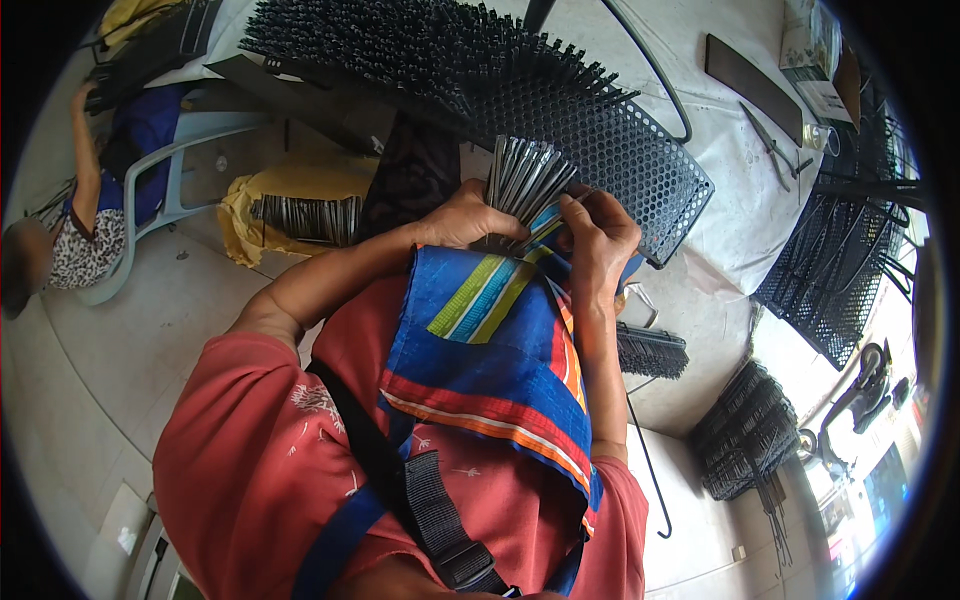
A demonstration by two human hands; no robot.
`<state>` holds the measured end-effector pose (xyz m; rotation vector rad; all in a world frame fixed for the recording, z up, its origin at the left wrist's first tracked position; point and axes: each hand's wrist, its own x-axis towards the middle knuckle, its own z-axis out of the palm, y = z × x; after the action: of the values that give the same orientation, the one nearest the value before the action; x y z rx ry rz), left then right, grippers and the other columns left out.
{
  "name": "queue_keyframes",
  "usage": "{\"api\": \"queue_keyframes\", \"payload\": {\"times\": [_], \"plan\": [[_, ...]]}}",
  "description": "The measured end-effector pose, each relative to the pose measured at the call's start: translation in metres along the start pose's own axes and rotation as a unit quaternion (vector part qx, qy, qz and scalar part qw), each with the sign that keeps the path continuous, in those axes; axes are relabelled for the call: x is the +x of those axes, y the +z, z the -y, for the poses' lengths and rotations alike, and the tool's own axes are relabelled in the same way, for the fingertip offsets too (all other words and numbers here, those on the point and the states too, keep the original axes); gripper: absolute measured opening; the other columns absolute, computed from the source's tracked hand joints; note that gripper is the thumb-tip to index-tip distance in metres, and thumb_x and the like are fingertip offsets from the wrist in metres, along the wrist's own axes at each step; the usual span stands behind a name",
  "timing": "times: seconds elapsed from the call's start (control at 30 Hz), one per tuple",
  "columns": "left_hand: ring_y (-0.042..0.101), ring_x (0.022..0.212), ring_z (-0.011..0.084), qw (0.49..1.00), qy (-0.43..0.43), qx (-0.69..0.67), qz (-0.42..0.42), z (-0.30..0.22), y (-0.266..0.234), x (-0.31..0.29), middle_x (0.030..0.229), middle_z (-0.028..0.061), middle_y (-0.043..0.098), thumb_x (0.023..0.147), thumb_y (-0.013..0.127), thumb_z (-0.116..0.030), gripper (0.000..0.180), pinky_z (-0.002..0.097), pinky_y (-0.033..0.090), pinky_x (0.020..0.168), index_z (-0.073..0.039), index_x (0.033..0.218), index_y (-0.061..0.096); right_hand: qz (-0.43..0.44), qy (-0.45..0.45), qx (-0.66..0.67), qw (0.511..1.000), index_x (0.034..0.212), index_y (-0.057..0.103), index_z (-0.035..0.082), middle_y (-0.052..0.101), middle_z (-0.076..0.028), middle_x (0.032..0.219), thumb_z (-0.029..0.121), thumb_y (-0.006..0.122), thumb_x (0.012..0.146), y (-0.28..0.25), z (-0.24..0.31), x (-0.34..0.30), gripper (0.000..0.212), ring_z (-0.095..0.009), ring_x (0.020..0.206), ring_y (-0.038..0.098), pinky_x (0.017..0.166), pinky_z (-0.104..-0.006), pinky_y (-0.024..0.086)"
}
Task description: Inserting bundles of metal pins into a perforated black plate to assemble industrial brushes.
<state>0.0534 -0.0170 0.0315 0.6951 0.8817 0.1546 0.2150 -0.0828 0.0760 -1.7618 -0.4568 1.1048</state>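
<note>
A fanned bundle of thin, dark, shiny strips [526,178] stands upright in front of my chest. My left hand [468,218] is closed around the lower left side of it, thumb across its base. My right hand [602,232] is closed in a pinch at the bundle's lower right; whatever its fingertips hold is too small to make out. A blue cloth [475,350] with green, red and orange stripes drapes over my front, its upper edge just below both hands. The strips' lower ends are partly hidden by my fingers and the cloth.
Ahead is a black perforated metal panel [640,165], with many upright black pieces [400,50] crowded on its left. More strips [310,218] lie on a yellow sack [240,215]. A co-worker's arm [85,160] shows by a grey chair [130,215]. A long-handled tool [765,135] lies far right.
</note>
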Motion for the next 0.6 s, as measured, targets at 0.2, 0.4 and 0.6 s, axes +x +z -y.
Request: {"api": "queue_keyframes", "payload": {"times": [0.2, 0.4, 0.6], "plan": [[0.064, 0.091, 0.0157, 0.999, -0.015, 0.035, 0.026, -0.012, 0.004, -0.006, 0.1, 0.0067, 0.068, 0.069, 0.071, 0.006, 0.043, 0.0297, 0.051, 0.083, -0.001, 0.111, 0.065, 0.046, 0.023, -0.023, 0.998, 0.076, 0.065, 0.0, 0.058, 0.0, 0.061, 0.004, 0.066, 0.082, -0.004, 0.0, 0.004, 0.008, -0.006, 0.048, 0.049, 0.045, -0.0211, 0.036], [0.066, 0.094, 0.0182, 0.995, -0.046, -0.079, 0.05, -0.01, 0.002, -0.004, 0.102, 0.0093, 0.069, 0.068, 0.073, 0.009, 0.047, 0.031, 0.051, 0.086, -0.001, 0.113, 0.064, 0.05, 0.037, 0.014, 0.998, 0.071, 0.062, 0.002, 0.057, -0.001, 0.059, 0.003, 0.061, 0.08, -0.004, 0.003, 0.003, 0.009, -0.007, 0.049, 0.049, 0.046, -0.0213, 0.036], [0.066, 0.097, 0.0191, 0.994, -0.051, -0.068, 0.066, -0.007, 0.0, -0.003, 0.104, 0.0096, 0.069, 0.07, 0.071, 0.011, 0.046, 0.0322, 0.052, 0.088, -0.001, 0.114, 0.063, 0.041, 0.038, 0.058, 0.997, 0.071, 0.06, 0.003, 0.058, -0.001, 0.06, 0.002, 0.06, 0.079, -0.003, 0.004, -0.001, 0.008, -0.008, 0.049, 0.05, 0.047, -0.0214, 0.037]]}}
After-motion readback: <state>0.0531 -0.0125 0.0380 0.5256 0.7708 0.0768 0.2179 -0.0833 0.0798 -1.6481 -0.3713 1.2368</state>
